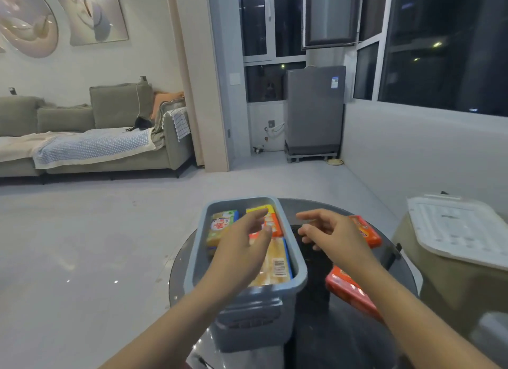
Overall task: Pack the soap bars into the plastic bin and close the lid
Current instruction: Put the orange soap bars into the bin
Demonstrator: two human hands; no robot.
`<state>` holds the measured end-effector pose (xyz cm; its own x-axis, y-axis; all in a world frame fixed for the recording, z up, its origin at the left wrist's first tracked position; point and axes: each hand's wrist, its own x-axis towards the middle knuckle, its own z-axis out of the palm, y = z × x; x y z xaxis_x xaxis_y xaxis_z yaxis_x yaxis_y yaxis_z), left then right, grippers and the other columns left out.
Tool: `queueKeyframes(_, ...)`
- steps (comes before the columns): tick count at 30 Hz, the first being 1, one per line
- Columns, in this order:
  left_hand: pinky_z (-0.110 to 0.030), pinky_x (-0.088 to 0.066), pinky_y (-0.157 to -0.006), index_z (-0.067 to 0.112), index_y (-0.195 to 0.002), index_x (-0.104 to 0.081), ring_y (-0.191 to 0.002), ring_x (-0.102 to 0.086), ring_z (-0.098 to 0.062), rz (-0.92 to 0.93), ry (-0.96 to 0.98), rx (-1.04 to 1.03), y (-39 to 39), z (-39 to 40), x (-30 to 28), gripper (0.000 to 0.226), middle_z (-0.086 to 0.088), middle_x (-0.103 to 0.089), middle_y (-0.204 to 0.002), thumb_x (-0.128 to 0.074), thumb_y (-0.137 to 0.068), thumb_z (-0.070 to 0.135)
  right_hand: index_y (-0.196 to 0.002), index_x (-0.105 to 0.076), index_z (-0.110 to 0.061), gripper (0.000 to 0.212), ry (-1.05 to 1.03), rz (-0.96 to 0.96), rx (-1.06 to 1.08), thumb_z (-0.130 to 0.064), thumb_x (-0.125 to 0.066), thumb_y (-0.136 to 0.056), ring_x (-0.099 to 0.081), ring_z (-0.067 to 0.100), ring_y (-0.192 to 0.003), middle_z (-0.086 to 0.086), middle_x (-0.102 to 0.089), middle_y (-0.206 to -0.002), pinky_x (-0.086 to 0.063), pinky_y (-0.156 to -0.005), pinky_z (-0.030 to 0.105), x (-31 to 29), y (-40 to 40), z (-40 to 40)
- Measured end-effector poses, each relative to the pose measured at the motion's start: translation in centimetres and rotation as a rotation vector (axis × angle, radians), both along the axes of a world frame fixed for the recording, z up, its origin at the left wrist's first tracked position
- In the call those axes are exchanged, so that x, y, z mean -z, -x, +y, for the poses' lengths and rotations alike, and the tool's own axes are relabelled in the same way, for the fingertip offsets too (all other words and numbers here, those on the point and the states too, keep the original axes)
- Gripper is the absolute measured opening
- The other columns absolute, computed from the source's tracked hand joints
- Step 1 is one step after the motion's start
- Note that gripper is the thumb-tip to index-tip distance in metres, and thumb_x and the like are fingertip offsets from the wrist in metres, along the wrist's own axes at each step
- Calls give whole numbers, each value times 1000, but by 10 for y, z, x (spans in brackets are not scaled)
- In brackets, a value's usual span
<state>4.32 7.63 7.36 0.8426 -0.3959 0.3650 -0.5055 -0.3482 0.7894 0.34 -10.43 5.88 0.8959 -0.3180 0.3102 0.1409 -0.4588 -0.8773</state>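
- Soap bars: three lie inside the bin [298, 269] — a green one [220, 227] at far left, a yellow-orange one [270, 220] at far right, a pale yellow one [275, 267] with a barcode at near right.
- Two orange bars sit outside on the table [357, 341]: one [367, 232] beyond the right hand, one [347, 289] to the right of the bin, partly under the right forearm.
- Bin: grey-blue, uncovered, standing on the round dark table.
- Lid [461, 228]: white, resting on a beige container well apart to the right.
- Left hand [242, 247]: over the bin, fingers spread, holding nothing.
- Right hand [330, 234]: just right of the bin above the table, fingers loosely curled, holding nothing.
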Motion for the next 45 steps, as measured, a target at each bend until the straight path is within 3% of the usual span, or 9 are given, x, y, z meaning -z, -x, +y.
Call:
queueKeyframes(8, 1, -42, -70, 34, -133, -49, -107, -52, 7, 10, 15, 165, 38, -73, 15, 37, 17, -58, -124, -48, -96, 29, -85, -64, -34, 21, -23, 52, 129, -14, -59, -88, -66, 4, -65, -7, -70, -79, -50, -54, 15, 17, 49, -63)
queueKeyframes(14, -12, -42, -83, 28, -131, -52, -106, -55, -1, 135, -28, 194, 41, -124, 54, 37, 6, -60, -128, -49, -95, 26, -94, -67, -22, 12, -65, 279, 178, -15, -60, -88, -65, 10, -72, -6, -67, -82, -49, -60, 20, 46, 59, -104)
queueKeyframes(19, -11, -43, -72, 23, -130, -54, -108, -57, -10, 266, -71, 119, 25, -142, 94, 36, -3, -60, -126, -50, -94, 26, -97, -68, -22, 14, 7, 404, 221, -24, -64, -84, -61, 11, -84, -3, -68, -95, -49, -73, 25, 70, 52, -118)
queueKeyframes(24, -39, -44, -104, 16, -138, -47, -126, -49, -22, 301, -218, -21, 5, -150, 124, 46, -9, -50, -139, -51, -94, 30, -117, -60, -18, 45, 144, 623, 195, -42, -66, -79, -58, 14, -99, 2, -62, -119, -45, -71, 21, 85, 44, -123)
queueKeyframes(29, -46, -43, -101, 6, -119, -61, -116, -53, -29, 351, -409, -52, -5, -157, 142, 40, -15, -61, -123, -46, -92, 32, -121, -55, -16, 53, 185, 743, 164, -42, -67, -78, -63, 18, -99, 5, -63, -119, -55, -83, 31, 96, 38, -120)
queueKeyframes(33, -43, -44, -100, 8, -117, -58, -114, -54, -27, 415, -248, -45, -4, -167, 146, 33, -12, -61, -120, -53, -90, 26, -120, -55, -15, 50, 124, 741, 181, -38, -70, -77, -63, 19, -98, 5, -63, -118, -55, -83, 31, 102, 34, -118)
queueKeyframes(37, -20, -53, -72, 15, -108, -52, -93, -63, -17, 572, 57, 71, -5, -172, 143, 18, -9, -64, -109, -57, -91, 18, -112, -62, -16, 43, -28, 650, 207, -30, -76, -73, -64, 17, -90, 4, -67, -111, -52, -65, 23, 103, 37, -124)
queueKeyframes(41, -34, -56, -82, 19, -108, -52, -98, -66, -21, 641, 233, 137, -7, -185, 137, 17, -9, -65, -108, -56, -92, 13, -113, -60, -18, 44, -128, 554, 206, -29, -76, -74, -64, 16, -89, 4, -66, -109, -53, -61, 22, 102, 42, -131)
queueKeyframes(45, -16, -55, -58, 20, -107, -52, -83, -68, -10, 677, 325, 212, -11, -206, 129, 15, -3, -65, -99, -52, -95, 11, -118, -58, -21, 43, -158, 514, 226, -40, -66, -80, -65, 16, -91, 2, -65, -111, -53, -71, 26, 93, 43, -150)
